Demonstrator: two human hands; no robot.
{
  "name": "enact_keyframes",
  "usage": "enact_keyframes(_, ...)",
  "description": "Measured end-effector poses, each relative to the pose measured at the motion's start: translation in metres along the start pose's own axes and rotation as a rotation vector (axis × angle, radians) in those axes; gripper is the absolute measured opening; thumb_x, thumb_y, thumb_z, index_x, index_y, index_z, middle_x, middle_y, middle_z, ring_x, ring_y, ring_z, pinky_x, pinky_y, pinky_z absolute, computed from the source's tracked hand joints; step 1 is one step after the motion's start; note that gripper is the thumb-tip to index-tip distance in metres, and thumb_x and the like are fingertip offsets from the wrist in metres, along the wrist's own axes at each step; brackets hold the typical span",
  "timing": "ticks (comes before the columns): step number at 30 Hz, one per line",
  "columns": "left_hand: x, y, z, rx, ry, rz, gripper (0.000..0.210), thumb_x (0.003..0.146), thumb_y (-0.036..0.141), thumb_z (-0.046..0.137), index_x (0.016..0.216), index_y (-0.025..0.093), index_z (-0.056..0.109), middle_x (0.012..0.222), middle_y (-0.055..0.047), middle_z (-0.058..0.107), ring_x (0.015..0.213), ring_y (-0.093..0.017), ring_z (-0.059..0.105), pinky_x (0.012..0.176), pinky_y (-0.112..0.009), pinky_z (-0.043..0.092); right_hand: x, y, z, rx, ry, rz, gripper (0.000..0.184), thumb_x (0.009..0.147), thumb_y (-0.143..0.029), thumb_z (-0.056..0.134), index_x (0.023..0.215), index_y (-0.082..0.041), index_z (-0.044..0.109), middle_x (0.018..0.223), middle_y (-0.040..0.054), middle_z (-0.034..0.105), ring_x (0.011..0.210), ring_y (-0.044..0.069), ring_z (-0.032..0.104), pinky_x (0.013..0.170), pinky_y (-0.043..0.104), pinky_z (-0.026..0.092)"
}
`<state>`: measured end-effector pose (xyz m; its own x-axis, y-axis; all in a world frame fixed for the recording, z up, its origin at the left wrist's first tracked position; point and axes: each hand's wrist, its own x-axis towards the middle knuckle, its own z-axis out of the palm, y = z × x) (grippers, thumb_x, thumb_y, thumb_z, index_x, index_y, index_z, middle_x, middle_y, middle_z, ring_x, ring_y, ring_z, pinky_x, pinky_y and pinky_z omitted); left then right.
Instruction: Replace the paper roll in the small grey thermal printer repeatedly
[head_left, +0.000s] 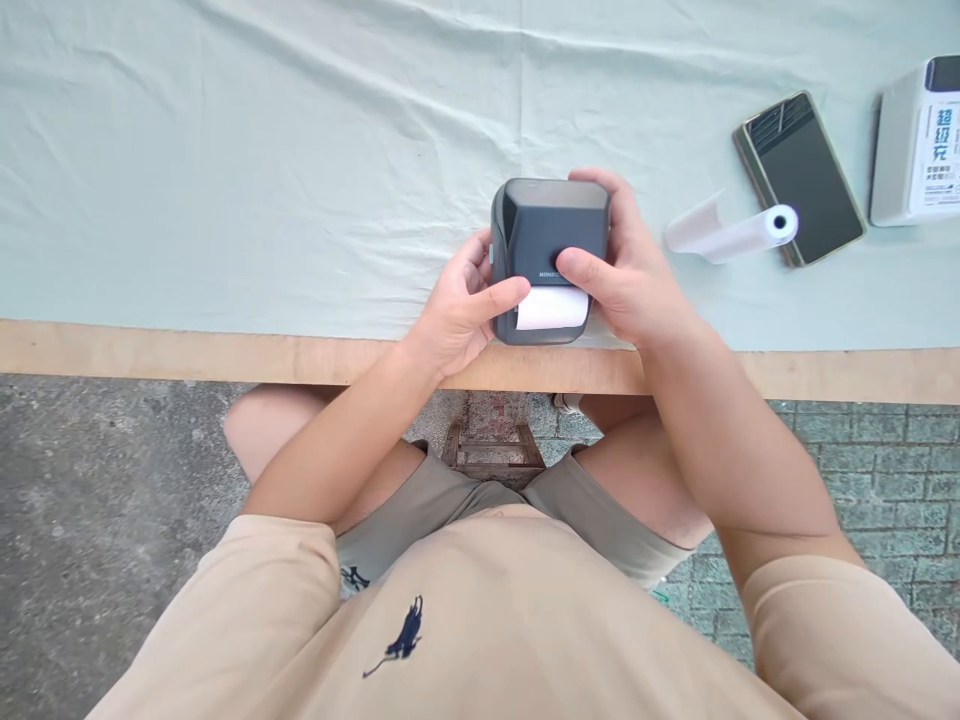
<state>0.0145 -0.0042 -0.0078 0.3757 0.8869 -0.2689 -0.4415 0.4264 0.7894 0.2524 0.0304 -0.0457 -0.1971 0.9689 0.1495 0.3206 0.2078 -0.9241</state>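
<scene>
Between my two hands is a dark grey label printer (559, 225), held over the table's near edge. White paper (551, 308) shows in the opening at its near end. My left hand (472, 305) grips the printer's left side, its thumb lying across the near left corner by the paper. On the other side my right hand (626, 270) wraps the right edge, with the thumb pressed on the printer's top near the partly covered lettering. The fingers under the printer are hidden.
To the right lies a white paper roll (750, 232), partly unrolled, its end against a dark smartphone (810, 175). A white box with printed characters (919, 150) stands at the far right. Pale green cloth (262, 180) covers the table up to its bare wooden edge (150, 350).
</scene>
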Motion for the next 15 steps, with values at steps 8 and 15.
enact_keyframes(8,0.004,-0.001,0.004,-0.024,0.008,-0.006,0.072,0.094,0.081,0.106,0.141,0.033,0.081,0.160,-0.007,0.091,0.184,-0.050,0.069,0.133,-0.063,0.078,-0.003,-0.003,0.002,-0.099,0.032,-0.030,0.078,0.117,-0.092,0.076,0.179,-0.049,0.056,0.142,0.0022,0.087,0.110,0.028,0.090,0.080,0.038,0.075)
enact_keyframes(15,0.010,-0.009,-0.004,-0.048,0.053,0.044,0.041,0.117,0.069,0.089,0.133,0.031,0.089,0.155,-0.002,0.094,0.183,-0.042,0.071,0.127,-0.052,0.083,-0.005,-0.019,-0.016,0.158,-0.175,0.056,0.082,0.119,-0.096,0.060,0.188,-0.054,0.050,0.155,0.0005,0.085,0.135,0.033,0.092,0.103,0.052,0.082)
